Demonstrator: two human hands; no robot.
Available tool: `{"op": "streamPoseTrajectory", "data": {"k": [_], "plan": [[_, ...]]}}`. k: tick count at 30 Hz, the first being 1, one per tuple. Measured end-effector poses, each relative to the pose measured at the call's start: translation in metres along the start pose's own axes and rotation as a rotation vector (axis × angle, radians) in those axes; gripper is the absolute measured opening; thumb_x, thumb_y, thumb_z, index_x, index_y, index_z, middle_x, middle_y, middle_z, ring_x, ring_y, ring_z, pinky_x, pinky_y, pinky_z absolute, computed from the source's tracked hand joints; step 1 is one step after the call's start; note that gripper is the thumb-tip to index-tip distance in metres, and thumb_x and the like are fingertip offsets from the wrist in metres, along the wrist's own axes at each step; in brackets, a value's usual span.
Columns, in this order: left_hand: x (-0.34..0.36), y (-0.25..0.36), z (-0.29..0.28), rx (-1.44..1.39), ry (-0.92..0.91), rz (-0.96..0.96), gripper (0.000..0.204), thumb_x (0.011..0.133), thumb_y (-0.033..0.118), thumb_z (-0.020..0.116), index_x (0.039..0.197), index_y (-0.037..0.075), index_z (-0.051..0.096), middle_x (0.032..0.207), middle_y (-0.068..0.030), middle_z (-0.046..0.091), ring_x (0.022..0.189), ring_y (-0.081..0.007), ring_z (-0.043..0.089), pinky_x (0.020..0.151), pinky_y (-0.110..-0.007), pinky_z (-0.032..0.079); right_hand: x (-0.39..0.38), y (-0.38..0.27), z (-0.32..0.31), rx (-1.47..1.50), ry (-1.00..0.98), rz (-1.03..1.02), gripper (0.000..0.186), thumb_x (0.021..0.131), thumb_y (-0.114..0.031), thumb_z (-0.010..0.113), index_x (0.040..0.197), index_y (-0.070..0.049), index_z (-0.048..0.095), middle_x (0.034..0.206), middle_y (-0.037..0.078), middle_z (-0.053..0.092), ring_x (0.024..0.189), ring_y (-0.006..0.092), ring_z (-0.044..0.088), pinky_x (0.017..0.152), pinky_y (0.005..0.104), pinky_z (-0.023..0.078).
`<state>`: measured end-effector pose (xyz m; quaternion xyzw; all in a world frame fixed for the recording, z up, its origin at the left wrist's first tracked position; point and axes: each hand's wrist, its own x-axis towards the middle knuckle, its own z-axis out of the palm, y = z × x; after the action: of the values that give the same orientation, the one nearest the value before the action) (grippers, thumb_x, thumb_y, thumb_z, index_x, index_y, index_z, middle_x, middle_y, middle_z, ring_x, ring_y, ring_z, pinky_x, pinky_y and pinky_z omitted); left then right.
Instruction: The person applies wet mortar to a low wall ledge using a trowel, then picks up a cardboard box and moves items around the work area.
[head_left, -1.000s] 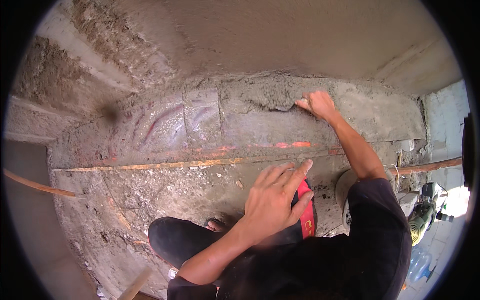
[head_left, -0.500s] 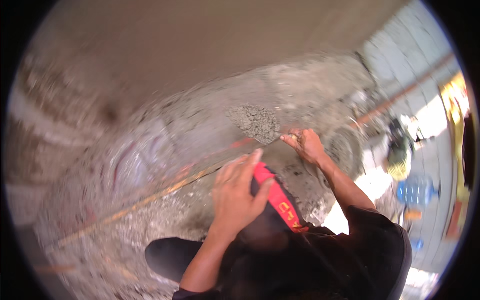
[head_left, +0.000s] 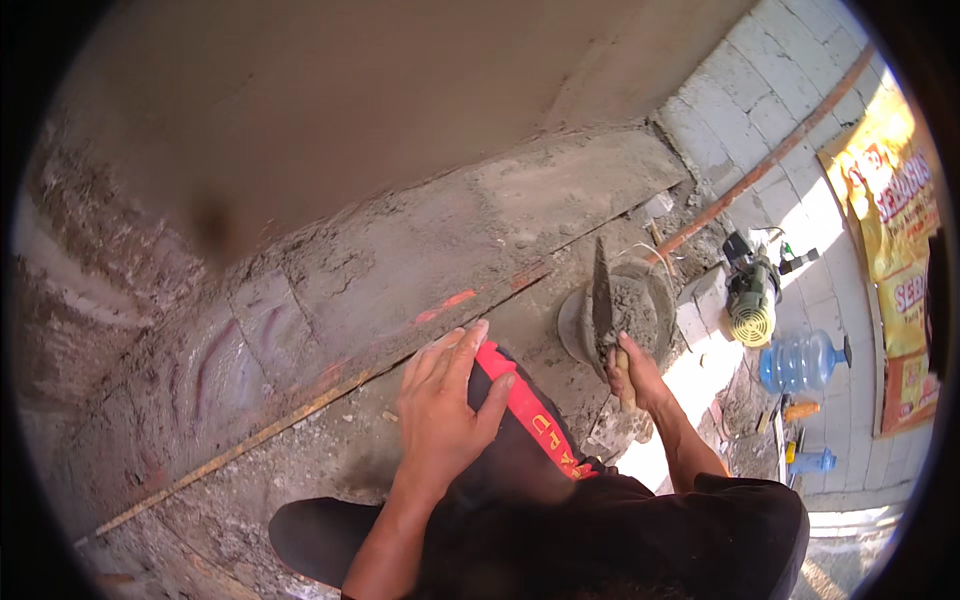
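Observation:
My right hand (head_left: 630, 374) is closed around the handle of a trowel (head_left: 602, 290), whose blade is turned on edge. The blade reaches over the near left part of a round bucket (head_left: 574, 326) with grey mortar (head_left: 632, 303) inside. Whether the blade touches the mortar is hard to tell. My left hand (head_left: 441, 410) lies on my bent knee, fingers stretched and thumb apart, holding nothing. A red stripe with yellow lettering runs along the dark trouser leg (head_left: 520, 400) beside it.
A mortar-covered ledge (head_left: 400, 260) runs below the smooth plastered wall (head_left: 350, 90), with a wooden strip (head_left: 240, 450) along its edge. At the right are a pump (head_left: 752, 300), a clear blue water jug (head_left: 800, 362), a reddish pipe (head_left: 760, 170) and a yellow banner (head_left: 895, 200) on a block wall.
My right hand has brought the trowel from above the ledge, where mortar lay on its flat blade, right and back to the bucket, turning the blade on edge. My left hand stays on the knee.

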<state>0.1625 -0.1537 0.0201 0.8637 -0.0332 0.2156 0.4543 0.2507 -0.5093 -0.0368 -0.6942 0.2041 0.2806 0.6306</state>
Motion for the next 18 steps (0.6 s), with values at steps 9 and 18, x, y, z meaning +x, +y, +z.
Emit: {"op": "streamPoseTrajectory", "data": {"k": [9,18], "plan": [[-0.003,0.004,0.006,0.075,0.030,0.010,0.059,0.086,0.028,0.078,0.138,0.006,0.061,0.112,-0.0153,0.071,0.114,-0.0339,0.065,0.097,-0.045,0.050,0.169,-0.052,0.204,-1.513,-0.514,-0.837,0.058,0.095,-0.061,0.061,0.102,-0.005,0.078,0.087,0.025,0.072,0.085,0.0467,0.068,0.078,0.0556,0.054],[0.010,0.006,0.020,0.187,0.034,-0.112,0.060,0.088,0.029,0.076,0.140,0.005,0.059,0.113,-0.0151,0.072,0.117,-0.0324,0.064,0.101,-0.045,0.049,0.332,-0.103,0.331,-1.686,-0.493,-1.039,0.065,0.093,-0.067,0.059,0.105,-0.005,0.077,0.103,0.023,0.074,0.101,0.0410,0.070,0.086,0.0527,0.055]]}}
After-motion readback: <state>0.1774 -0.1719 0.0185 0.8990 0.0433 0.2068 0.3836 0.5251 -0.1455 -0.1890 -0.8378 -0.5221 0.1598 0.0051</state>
